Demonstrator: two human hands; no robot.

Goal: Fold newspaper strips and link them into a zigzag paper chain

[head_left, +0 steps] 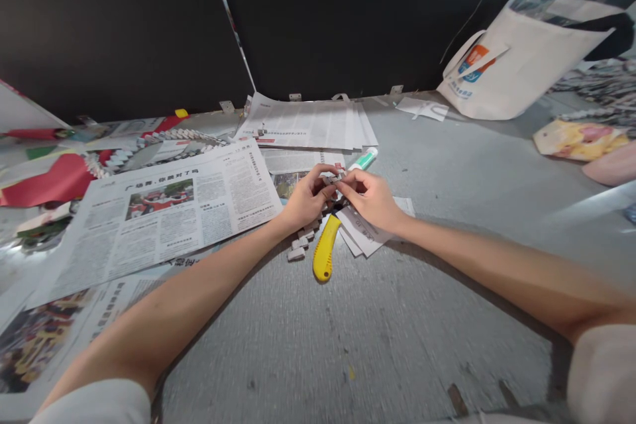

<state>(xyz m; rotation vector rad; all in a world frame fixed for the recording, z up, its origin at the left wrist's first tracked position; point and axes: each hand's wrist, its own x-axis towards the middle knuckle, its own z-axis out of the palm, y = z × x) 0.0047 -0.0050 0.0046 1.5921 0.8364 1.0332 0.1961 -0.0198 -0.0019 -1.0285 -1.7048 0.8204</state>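
Both hands meet over the middle of the grey table. My left hand (309, 197) is closed, with thumb and finger pinching a small folded paper piece (332, 179). The fingertips of my right hand (368, 195) pinch the other side of that piece. Below my left hand lie several small folded paper pieces (297, 253), partly hidden by it. A yellow cutter (326, 250) rests just in front of the hands. Cut paper sheets (362, 230) lie under my right hand, and a green and white glue tube (365, 159) is behind it.
Newspaper sheets (213, 195) spread across the left, with a folded paper chain (183, 136) and red paper (59, 182) beyond. More sheets (303, 122) lie at the back by a dark panel (338, 20). A white bag (521, 59) stands at the back right, near a patterned item (579, 139).
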